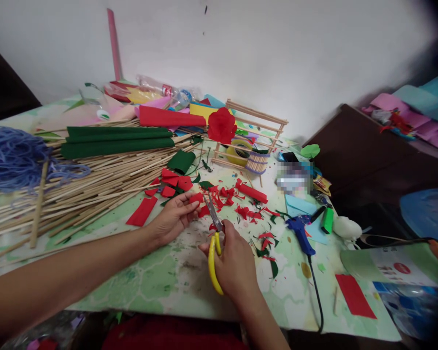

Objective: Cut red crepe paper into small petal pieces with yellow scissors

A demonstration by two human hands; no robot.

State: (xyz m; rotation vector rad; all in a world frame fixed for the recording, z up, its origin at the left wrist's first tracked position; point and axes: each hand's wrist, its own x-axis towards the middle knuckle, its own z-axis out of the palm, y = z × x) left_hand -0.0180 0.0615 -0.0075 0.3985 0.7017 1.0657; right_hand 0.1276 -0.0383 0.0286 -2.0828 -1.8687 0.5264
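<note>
Hands trim red paper amid scraps on a patterned tabletop [156, 291].

The left hand [178, 216] pinches a small red paper piece [196, 198] above the table; the right hand [235, 262] grips yellow-handled scissors [214, 253], blades beside the piece. Red scraps [224, 194] lie just beyond, near a stick frame [255, 114] with a red paper flower [222, 126]; a blue glue gun [301, 231] rests to the right.

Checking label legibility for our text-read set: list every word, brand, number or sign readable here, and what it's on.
None readable for certain.
Red bottle label: print too small and blurred.
Blue bottle label: too small and blurred.
Green pack: characters and a red oval mark, too blurred.
Pixelated patch: masked, can't tell.
</note>
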